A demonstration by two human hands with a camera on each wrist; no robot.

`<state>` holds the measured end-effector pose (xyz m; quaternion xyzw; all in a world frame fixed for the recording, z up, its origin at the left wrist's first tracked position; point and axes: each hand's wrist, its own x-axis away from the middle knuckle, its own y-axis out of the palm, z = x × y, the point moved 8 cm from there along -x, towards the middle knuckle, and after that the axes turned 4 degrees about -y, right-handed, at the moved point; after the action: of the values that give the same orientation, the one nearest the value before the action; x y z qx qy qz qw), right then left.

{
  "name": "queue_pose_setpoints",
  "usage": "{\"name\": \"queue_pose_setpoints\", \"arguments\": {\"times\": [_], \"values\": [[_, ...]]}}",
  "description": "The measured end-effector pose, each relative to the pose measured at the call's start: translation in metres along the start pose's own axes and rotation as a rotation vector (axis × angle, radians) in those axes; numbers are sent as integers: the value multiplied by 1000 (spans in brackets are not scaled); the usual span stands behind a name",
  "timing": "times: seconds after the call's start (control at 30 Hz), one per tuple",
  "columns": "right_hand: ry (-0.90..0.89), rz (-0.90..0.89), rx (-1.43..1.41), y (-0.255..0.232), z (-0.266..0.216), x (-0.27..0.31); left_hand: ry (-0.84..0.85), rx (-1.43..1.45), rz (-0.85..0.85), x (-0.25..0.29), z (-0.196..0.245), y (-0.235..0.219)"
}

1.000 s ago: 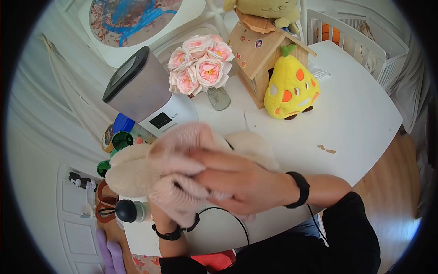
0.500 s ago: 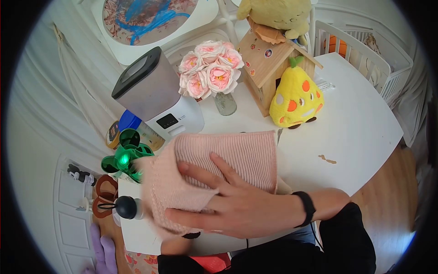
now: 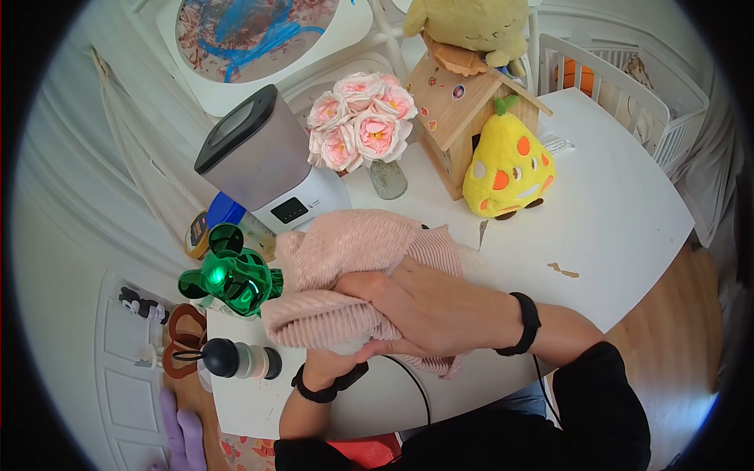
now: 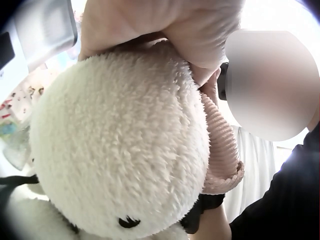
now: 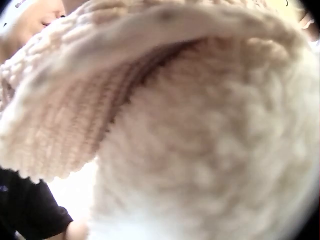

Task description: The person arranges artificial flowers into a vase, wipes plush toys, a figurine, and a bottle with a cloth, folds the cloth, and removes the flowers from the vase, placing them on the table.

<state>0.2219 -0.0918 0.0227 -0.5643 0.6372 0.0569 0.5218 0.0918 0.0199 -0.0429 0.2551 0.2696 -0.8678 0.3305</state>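
Centrally, pink knitted garment [image 3: 353, 235]: bunched in folds over the table [image 3: 613, 188], one ribbed edge curling around white fur in the right wrist view.
White plush toy [image 4: 120, 135]: beneath and beside the garment, its black-lashed eye low in the left wrist view.
Right hand [image 3: 420, 302]: gripping the folded garment between thumb and fingers.
Left hand [image 4: 165, 22]: palm against the plush toy; fingers hidden, so I cannot tell how they close.
Green metallic bear figure [image 3: 236, 282]: nine o'clock of the garment.
Black-capped bottle [image 3: 255, 361]: eight o'clock, lying on its side in the head view.
Grey-and-white appliance [image 3: 255, 149]: eleven o'clock.
Glass vase [image 3: 389, 180]: twelve o'clock, holding pink flowers [image 3: 361, 122].
Wooden house [image 3: 448, 98]: one o'clock.
Yellow plush pear [image 3: 506, 173]: two o'clock, just beside the house.
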Motion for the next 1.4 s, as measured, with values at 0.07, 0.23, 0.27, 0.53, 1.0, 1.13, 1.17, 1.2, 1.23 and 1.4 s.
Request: {"name": "queue_pose_setpoints", "arguments": {"times": [0.07, 0.23, 0.27, 0.53, 1.0, 1.13, 1.17, 1.2, 1.23, 1.4], "values": [[37, -41, -17, 1, 2, 1, 3, -19, -16, -8, -4, 9], [-55, 5, 147, -1, 0, 2, 6, -72, -52, -12, -13, 14], [-62, -21, 196, 0, 2, 2, 7, -72, -53, -15, -11, 17], [220, 128, 429, -65, 31, 5, -126, 622, 362, -40, 10, -18], [-2, 172, 245, 6, 24, 6, 122, 219, 201, -34, 25, -7], [163, 243, 0, -7, 47, 10, 88, 107, 62, -34, 13, 7], [280, 230, -31, -9, 60, 12, 81, 77, 26, -34, 13, 11], [396, 216, -64, -10, 73, 15, 82, 90, 43, -38, 19, 16], [398, 220, -65, -11, 79, 16, 81, 90, 38, -38, 19, 16], [487, 404, -402, -16, 120, 28, 206, 82, -81, -36, 23, 23]]}}
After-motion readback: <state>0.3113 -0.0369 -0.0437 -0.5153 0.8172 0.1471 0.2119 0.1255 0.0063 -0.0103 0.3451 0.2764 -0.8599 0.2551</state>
